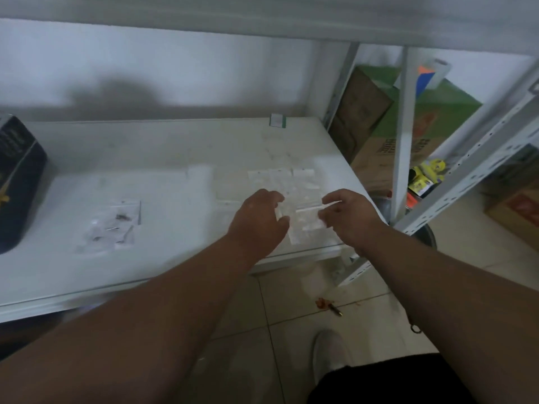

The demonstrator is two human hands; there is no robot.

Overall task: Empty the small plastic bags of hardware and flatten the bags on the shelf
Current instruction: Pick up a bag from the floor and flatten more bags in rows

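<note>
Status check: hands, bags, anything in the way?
Left hand and right hand on a clear bag at the shelf edge. Flattened bags behind. Unemptied bags left. Nothing blocking.

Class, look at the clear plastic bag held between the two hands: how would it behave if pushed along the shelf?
The clear plastic bag looks thin and limp, so it would probably crumple rather than slide. It seems empty, so likely very light. On the smooth white shelf it may skid easily.
</note>
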